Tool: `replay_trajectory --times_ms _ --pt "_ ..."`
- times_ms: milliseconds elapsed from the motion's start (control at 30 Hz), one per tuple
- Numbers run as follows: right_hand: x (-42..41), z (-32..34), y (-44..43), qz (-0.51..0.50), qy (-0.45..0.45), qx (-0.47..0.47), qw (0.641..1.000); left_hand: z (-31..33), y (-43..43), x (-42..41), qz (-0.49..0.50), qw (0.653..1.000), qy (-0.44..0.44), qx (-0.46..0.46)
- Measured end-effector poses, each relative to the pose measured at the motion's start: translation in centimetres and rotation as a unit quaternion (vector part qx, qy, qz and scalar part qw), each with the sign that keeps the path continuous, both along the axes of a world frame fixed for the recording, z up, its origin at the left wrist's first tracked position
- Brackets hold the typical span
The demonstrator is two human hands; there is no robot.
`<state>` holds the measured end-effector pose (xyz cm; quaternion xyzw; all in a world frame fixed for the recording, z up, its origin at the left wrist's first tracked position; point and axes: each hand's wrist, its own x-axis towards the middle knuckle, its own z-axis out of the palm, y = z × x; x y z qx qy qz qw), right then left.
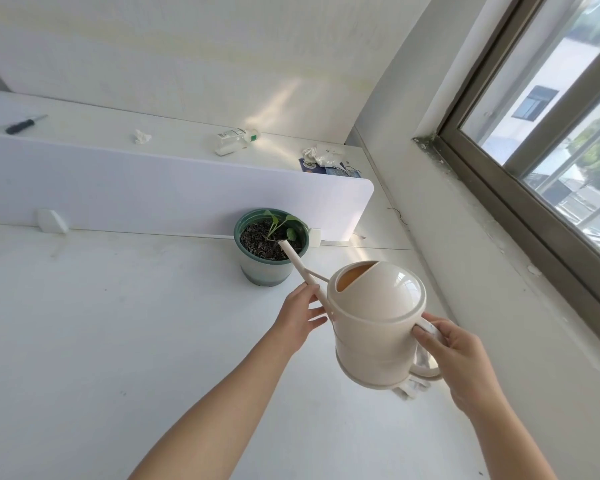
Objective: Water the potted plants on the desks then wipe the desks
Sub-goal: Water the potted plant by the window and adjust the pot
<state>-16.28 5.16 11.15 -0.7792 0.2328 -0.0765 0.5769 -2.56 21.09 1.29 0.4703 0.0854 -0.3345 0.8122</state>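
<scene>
A cream watering can [374, 327] hangs tilted above the white desk [118, 341]. My right hand [454, 358] grips its handle, with a white cloth [413, 386] partly visible beneath the can and hand. My left hand [298, 317] steadies the long spout near its base, fingers curled round it. The spout's tip reaches over the dark soil of a small green plant in a green pot [269, 247], which stands against the white divider panel [153, 188]. No water stream is visible.
Beyond the divider, the far desk holds a black-handled tool [23, 125], a crumpled tissue [142, 136], a lying plastic bottle [234, 138] and crumpled paper on blue packaging [326, 161]. A wall and window sill [499, 216] run along the right.
</scene>
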Motion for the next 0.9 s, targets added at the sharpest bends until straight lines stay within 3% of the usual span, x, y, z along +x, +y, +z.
replay_trajectory --times_ms 500,900 --pt "-0.5 -1.2 -1.1 -0.051 -0.008 0.026 0.998 1.1 -2.0 1.2 -0.046 0.999 -0.003 0.026" --pt "-2.2 -2.4 -0.2 -0.033 -0.018 0.043 0.998 -0.3 -0.4 -0.9 -0.018 0.999 0.013 0.028"
